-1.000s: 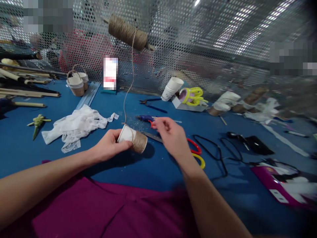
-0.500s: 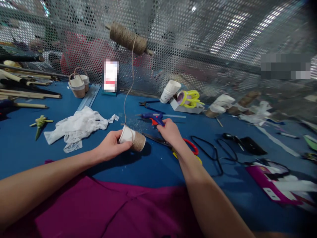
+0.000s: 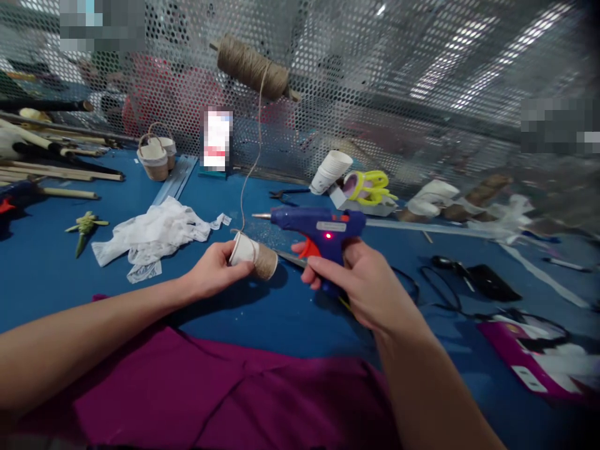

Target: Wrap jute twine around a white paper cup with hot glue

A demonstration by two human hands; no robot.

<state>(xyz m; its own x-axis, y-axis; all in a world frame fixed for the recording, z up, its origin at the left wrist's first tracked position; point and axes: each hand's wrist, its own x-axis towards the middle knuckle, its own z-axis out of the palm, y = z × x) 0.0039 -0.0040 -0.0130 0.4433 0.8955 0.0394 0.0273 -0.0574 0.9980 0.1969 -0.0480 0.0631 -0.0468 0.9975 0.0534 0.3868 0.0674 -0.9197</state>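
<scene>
Pinching twine-wrapped white paper cup [image 3: 254, 257] in left hand [image 3: 212, 275]. Clenching blue plastic glue gun [image 3: 317, 224], at its 3 o'clock, in right hand [image 3: 370, 287].

Bare left hand [image 3: 212, 272], bare right hand [image 3: 370, 289], magenta garment [image 3: 210, 400] over lap.

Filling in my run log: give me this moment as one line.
left hand: holds twine-wrapped paper cup | right hand: grips blue glue gun, nozzle near cup, red light on | twine runs up to spool
</scene>
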